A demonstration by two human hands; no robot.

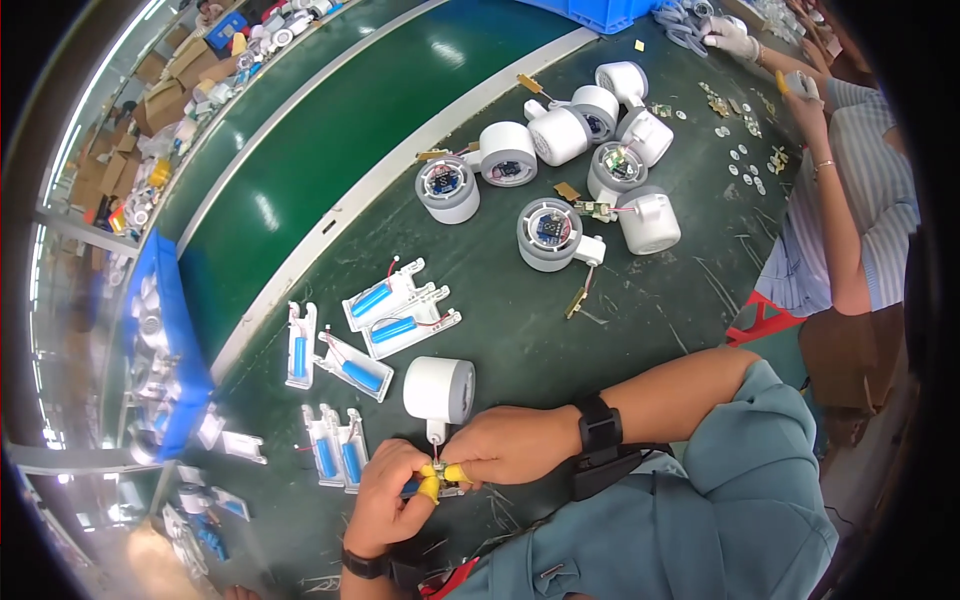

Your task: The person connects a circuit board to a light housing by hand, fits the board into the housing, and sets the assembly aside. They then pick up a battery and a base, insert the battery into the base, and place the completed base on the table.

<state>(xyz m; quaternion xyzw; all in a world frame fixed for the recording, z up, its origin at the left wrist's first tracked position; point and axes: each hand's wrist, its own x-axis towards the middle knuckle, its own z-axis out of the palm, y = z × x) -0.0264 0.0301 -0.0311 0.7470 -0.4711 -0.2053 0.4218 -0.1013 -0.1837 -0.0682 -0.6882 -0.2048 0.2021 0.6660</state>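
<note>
My left hand and my right hand meet near the table's front edge, yellow finger covers on several fingertips. Pinched between them is a small circuit board, mostly hidden by the fingers. Thin wires run from it up to the neck of a white cylindrical housing with a grey rim, lying on its side just beyond my hands. Partly under my fingers lies a white battery holder. Just left of my left hand are more white holders with blue cylindrical batteries.
Further holders with batteries lie beyond on the dark green table. White cylindrical housings, some with boards showing, cluster farther back. A green conveyor runs along the left, beside a blue bin. At right, a co-worker's arm reaches over small parts.
</note>
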